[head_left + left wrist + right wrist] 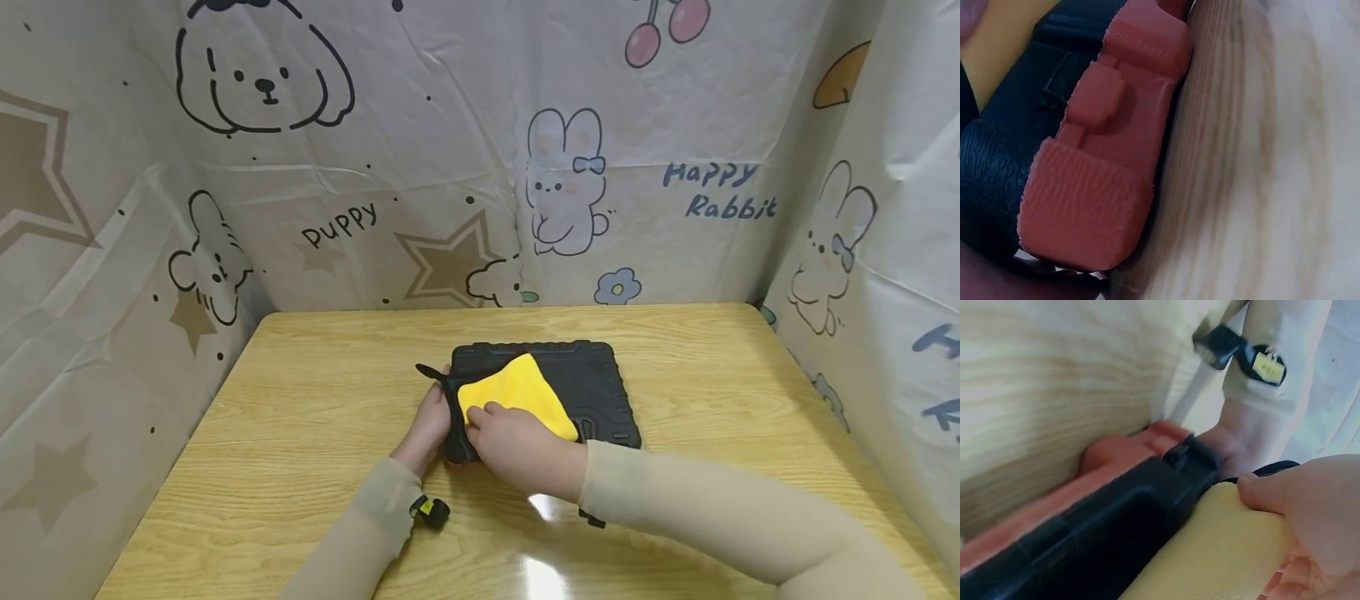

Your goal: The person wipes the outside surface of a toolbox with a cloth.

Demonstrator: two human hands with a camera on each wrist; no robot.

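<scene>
A black case with a red lower part point(603, 392) lies flat on the wooden table. Over its left half is spread a yellow cloth point(517, 387) with a dark edge. My right hand point(517, 442) pinches this cloth near its left side; in the right wrist view the thumb lies on top of the cloth point(1210, 550) and the other fingers curl beneath. At the case's left edge, my left hand point(429, 421) touches its side, with its fingers largely hidden by the cloth. The left wrist view shows the red front side of the case point(1085, 194) close up.
Bare wood of the table point(322, 400) surrounds the case. Printed cloth walls point(450, 150) stand behind the table and on both sides. Each wrist wears a strap, the left with a small black camera point(435, 511).
</scene>
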